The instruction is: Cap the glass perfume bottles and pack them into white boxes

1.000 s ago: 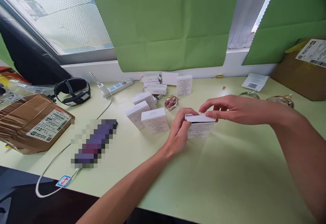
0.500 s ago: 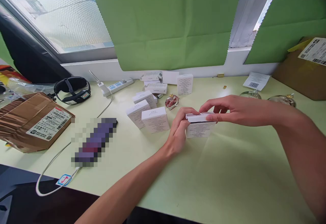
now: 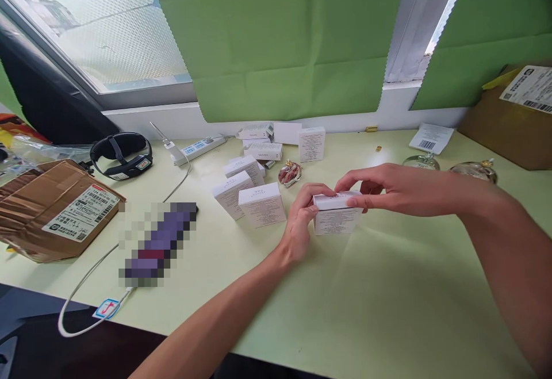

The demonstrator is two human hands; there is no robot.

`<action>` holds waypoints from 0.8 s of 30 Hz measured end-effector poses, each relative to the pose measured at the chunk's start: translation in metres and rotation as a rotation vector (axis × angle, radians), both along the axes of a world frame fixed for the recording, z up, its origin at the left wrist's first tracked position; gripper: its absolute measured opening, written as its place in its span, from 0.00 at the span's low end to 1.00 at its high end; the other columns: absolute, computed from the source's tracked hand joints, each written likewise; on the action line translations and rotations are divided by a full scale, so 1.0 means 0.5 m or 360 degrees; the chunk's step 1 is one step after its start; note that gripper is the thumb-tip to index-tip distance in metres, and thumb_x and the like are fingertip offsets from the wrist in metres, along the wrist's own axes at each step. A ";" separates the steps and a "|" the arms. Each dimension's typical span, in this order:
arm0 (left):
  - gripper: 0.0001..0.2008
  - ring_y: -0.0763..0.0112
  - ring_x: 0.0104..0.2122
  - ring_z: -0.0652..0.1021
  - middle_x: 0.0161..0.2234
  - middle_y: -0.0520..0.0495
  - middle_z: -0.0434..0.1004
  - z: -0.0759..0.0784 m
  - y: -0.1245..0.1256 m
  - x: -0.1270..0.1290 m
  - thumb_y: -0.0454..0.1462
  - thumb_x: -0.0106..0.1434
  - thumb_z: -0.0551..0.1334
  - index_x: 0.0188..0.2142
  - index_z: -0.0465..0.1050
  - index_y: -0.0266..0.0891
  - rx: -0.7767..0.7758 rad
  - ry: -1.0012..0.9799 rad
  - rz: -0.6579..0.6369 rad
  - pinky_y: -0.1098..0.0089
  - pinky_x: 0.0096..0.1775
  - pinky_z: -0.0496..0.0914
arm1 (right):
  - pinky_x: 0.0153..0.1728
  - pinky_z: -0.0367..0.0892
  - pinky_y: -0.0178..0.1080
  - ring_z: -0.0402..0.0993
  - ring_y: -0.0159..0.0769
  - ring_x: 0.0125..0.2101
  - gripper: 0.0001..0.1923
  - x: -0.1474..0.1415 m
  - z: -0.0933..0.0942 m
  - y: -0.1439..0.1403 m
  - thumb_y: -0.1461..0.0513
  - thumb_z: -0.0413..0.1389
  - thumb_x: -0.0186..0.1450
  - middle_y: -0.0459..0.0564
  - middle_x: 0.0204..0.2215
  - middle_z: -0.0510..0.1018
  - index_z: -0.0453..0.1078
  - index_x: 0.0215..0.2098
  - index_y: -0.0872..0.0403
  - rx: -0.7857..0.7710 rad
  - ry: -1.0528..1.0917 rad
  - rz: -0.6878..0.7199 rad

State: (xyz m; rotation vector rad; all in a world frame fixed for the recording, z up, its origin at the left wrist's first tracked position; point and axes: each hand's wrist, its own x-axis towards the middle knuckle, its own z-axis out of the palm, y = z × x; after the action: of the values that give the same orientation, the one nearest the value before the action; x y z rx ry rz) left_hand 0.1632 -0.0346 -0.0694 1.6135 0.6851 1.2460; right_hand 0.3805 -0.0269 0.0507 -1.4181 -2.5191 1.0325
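Note:
A small white printed carton stands on the pale green table, its top flap down over the opening. My left hand grips its left side, the fingers lying along the top edge. From the right, my right hand pinches the top, thumb on the front edge and fingers behind. Left of my hands stand several similar white cartons. Just behind them lies a perfume bottle with reddish contents and a gold neck.
More white cartons sit by the wall. At right are two round glass bottles, a labelled packet and a brown box. At left are a crumpled cardboard box, a black headset, a power strip and a blurred phone on a cable.
The carton's top flap has gone from slightly raised, with a dark gap at the front, to flat and closed. Both hands stay at the carton. The view has shifted slightly.

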 end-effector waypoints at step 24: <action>0.12 0.65 0.48 0.72 0.47 0.45 0.72 0.019 -0.009 0.010 0.42 0.75 0.51 0.44 0.72 0.42 0.0210 0.0190 0.0174 0.67 0.47 0.67 | 0.33 0.63 0.39 0.75 0.41 0.34 0.27 -0.006 0.000 -0.003 0.40 0.49 0.67 0.48 0.37 0.81 0.71 0.56 0.43 -0.0026 -0.0027 -0.0036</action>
State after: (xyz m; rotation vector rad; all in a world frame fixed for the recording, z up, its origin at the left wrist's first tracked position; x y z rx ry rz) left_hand 0.1682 -0.0389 -0.0599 1.7901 0.7887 1.3046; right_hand 0.3774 -0.0283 0.0509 -1.4626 -2.5059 1.0435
